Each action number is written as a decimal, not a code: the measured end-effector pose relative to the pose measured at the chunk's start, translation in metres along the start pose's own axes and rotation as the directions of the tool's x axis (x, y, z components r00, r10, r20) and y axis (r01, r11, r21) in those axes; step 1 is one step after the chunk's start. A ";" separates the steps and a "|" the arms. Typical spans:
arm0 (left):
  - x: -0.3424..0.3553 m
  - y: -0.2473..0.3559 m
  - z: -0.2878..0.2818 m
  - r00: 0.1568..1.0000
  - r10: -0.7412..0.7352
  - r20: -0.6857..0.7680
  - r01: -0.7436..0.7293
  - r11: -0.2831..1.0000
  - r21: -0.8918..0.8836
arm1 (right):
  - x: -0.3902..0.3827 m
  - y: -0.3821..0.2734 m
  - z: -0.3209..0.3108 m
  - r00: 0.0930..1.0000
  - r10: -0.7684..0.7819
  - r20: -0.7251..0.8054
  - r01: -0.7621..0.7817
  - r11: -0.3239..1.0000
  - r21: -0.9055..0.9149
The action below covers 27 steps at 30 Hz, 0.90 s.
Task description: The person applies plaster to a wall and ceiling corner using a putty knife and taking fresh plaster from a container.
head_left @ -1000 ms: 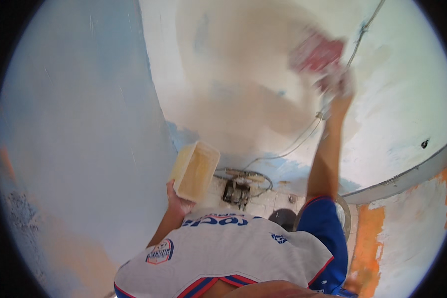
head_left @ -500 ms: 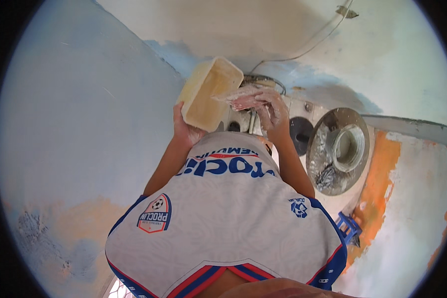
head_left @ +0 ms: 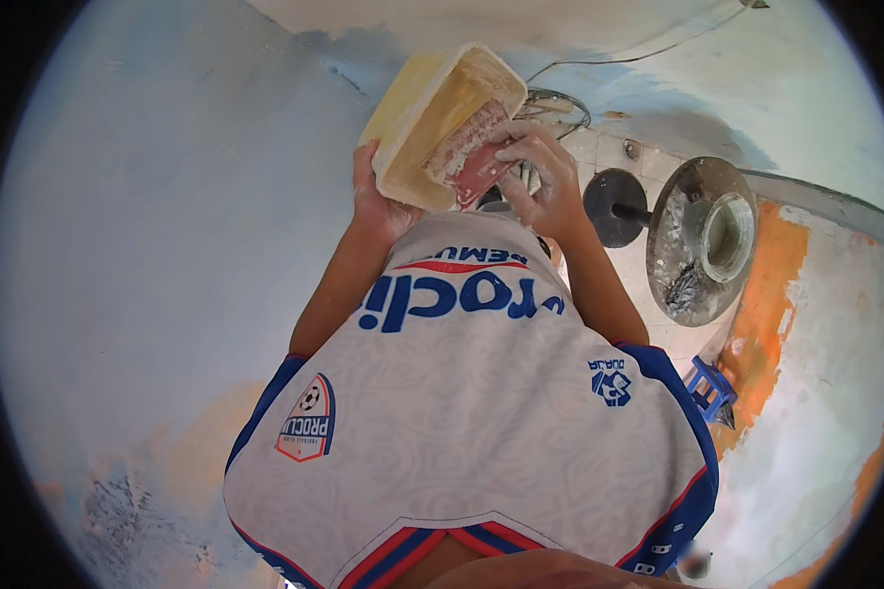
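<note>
My left hand (head_left: 378,199) grips the near left side of a pale yellow rectangular plastic tub (head_left: 400,103), which is tilted with its mouth toward the right. In my right hand (head_left: 552,182) is a flat red putty spreader (head_left: 483,175), pinched between thumb and fingers. Whitish putty (head_left: 462,147) coats the spreader's far edge, which reaches inside the tub's mouth. The fingers of my right hand are smeared white. How much putty lies in the tub I cannot tell.
To the right, a round, putty-spattered table (head_left: 674,201) bears a round whitish container (head_left: 725,236) and a dark crumpled thing. A black disc (head_left: 614,208) lies left of it. A blue plastic stool (head_left: 709,391) stands lower right. Patchy painted walls (head_left: 167,245) surround me; a cable (head_left: 648,59) hangs ahead.
Both hands, with the tub and spreader, have shifted up in the view. The spreader has turned and its putty-coated edge has come into the tub's mouth. My view has shifted too.
</note>
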<state>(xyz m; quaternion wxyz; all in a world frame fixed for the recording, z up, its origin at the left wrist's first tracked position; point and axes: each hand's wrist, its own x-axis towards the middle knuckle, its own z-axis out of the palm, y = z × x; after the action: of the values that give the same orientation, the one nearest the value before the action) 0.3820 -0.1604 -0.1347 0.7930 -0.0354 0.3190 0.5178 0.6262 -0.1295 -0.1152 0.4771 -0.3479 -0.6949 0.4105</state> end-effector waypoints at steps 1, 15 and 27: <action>-0.001 0.002 0.004 1.000 -0.005 -0.014 0.005 1.000 0.001 | 0.004 0.002 0.001 1.000 0.004 0.003 -0.004 0.998 -0.069; -0.017 0.011 0.017 0.992 -0.030 -0.124 0.040 0.996 0.076 | -0.015 -0.007 0.008 0.989 0.100 -0.107 -0.124 0.964 -0.236; -0.015 -0.005 -0.001 0.995 -0.046 -0.091 0.047 0.999 0.019 | -0.036 -0.021 0.012 0.930 0.295 -0.219 -0.351 0.890 -0.292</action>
<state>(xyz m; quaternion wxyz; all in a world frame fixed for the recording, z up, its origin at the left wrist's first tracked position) 0.3816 -0.1749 -0.1288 0.7900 -0.0578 0.3589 0.4937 0.6233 -0.1730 -0.1121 0.3949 -0.5663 -0.6425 0.3325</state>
